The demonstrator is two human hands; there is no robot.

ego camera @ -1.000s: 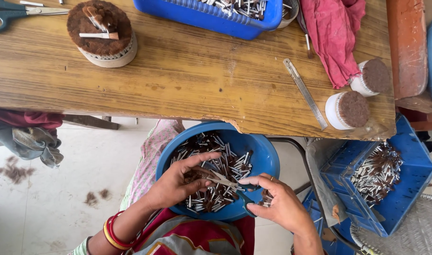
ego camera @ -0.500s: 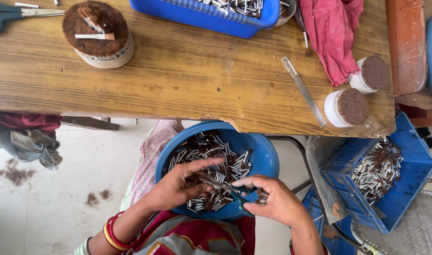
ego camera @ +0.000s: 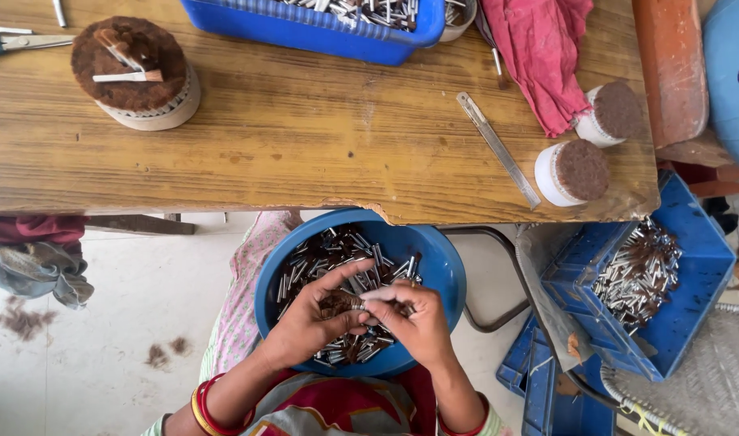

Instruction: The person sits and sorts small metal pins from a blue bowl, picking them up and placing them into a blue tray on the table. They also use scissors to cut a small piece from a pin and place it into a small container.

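Over a blue bowl [ego camera: 442,266] of metal pieces at six o'clock, both hands meet. Left hand [ego camera: 309,319] and right hand [ego camera: 418,319] pinch one small piece [ego camera: 361,303] together. Counter [ego camera: 305,137] lies at twelve o'clock.

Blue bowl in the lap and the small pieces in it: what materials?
Bowl: likely plastic, uniform glossy blue with a smooth moulded rim. Pieces: probably metal ferrules, thin silvery tubes with bright glints, brown bristle-like tufts at the ends; too small to be sure.
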